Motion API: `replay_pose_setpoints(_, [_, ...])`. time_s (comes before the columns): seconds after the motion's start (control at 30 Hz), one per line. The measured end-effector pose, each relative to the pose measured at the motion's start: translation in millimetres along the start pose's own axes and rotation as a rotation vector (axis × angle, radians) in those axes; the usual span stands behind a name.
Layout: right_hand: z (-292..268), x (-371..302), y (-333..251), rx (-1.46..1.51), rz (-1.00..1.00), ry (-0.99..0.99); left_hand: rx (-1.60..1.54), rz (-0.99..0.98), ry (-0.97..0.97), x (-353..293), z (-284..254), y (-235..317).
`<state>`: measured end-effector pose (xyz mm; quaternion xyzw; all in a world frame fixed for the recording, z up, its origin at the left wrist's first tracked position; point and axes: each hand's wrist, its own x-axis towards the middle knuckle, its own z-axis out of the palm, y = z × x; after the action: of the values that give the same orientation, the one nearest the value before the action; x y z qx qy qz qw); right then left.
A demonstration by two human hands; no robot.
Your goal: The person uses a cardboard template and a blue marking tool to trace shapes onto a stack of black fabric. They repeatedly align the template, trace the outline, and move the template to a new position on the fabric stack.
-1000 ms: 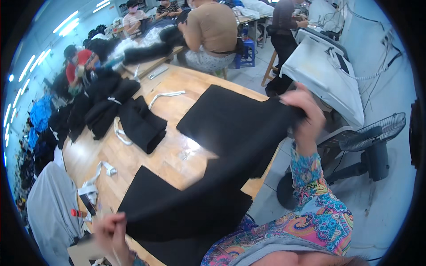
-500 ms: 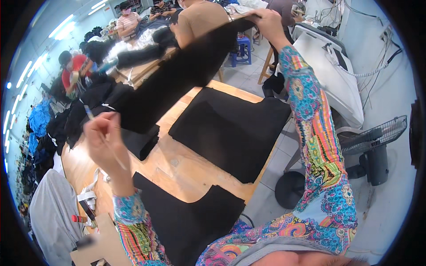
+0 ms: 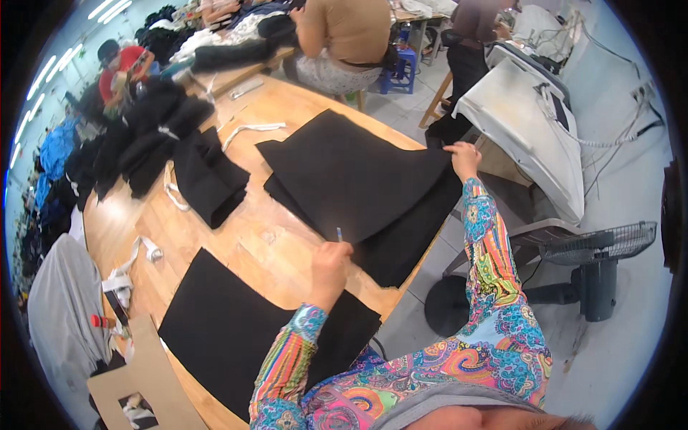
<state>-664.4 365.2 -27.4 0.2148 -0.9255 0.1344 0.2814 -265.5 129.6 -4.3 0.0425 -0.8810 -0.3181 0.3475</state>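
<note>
A black cut fabric panel is stretched over a stack of similar black panels on the wooden table. My right hand is closed, pinching the panel's far right corner. At its near edge, my left hand is closed around a thin pen-like stick, its tip pointing up; the fingers also meet the fabric edge there. Another black panel lies flat on the table close to me, partly covered by my left forearm.
Black fabric bundles and a folded black piece lie at the left. White tape, a brown cardboard template and a red-capped item are on the table. A fan stands right. Co-workers sit beyond.
Both hands have come down, and the raised black panel now lies over the stack. My left hand has moved right and nearer; my right hand has lowered toward the table's right edge.
</note>
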Motion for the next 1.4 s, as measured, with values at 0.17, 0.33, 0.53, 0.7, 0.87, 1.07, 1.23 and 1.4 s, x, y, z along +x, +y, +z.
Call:
replay_pose_setpoints(0.17, [9,-30,27,-0.022,0.132,-0.077,-0.046,0.038,-0.112,-27,32,15])
replay_pose_setpoints(0.33, [-1,-31,25,-0.101,0.254,-0.214,-0.067,0.104,-0.223,-45,38,25])
replay_pose_setpoints(0.53, [-4,-28,53,-0.241,0.423,0.032,-0.238,0.119,-0.268,-65,-7,50])
replay_pose_setpoints(0.7, [-22,-46,-63,0.275,-0.161,0.191,0.082,-0.36,0.04,-144,-125,31])
replay_pose_setpoints(0.87, [-88,-90,-218,0.657,-0.44,-0.042,0.211,-0.947,0.541,-227,-218,27])
replay_pose_setpoints(1.07, [-75,-138,-366,0.941,-0.759,-0.362,0.173,-0.804,0.185,-241,-199,76])
replay_pose_setpoints(1.23, [-59,-141,-451,1.017,-0.807,-0.635,-0.11,-0.184,-0.212,-163,-117,73])
replay_pose_setpoints(1.4, [-59,-150,-506,0.981,-0.853,-0.622,0.057,-0.037,-0.242,-147,-65,60])
